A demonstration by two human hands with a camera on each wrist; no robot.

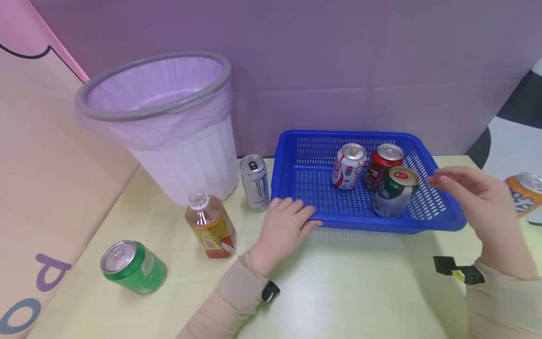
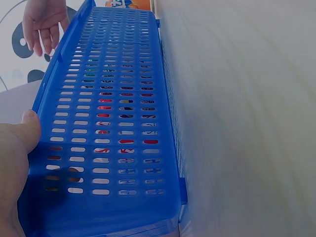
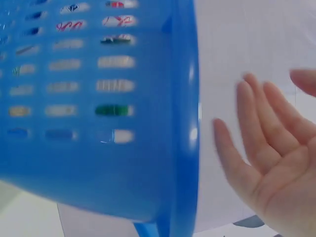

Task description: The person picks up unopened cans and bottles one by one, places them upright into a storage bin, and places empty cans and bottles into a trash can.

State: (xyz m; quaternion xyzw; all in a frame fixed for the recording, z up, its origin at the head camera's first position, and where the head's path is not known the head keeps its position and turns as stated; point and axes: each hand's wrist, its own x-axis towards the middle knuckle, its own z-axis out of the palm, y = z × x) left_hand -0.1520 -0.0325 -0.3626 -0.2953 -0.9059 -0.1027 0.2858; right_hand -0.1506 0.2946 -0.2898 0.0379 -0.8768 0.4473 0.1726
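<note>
A blue plastic basket (image 1: 338, 217) stands on the table. My left hand (image 1: 284, 230) grips its front left rim, fingers over the edge inside and thumb (image 2: 30, 129) outside. Three cans stand in the basket's right half: a white-and-red Coca-Cola can (image 1: 348, 169), a dark red can (image 1: 378, 168) and a green-and-silver can (image 1: 391, 195) with a gold top. Beside the right rim, my right hand (image 1: 487, 197) is raised with fingers extended. It holds nothing; the right wrist view shows its palm (image 3: 291, 182) apart from the basket.
Left of the basket stand a white Monster can (image 1: 255, 183), an uncapped bottle (image 1: 211, 230) of reddish-brown drink and a tilted green can (image 1: 135, 268). Behind them is a lined white bin (image 1: 190, 165). An orange can (image 1: 525, 193) is at far right, partly behind my right hand.
</note>
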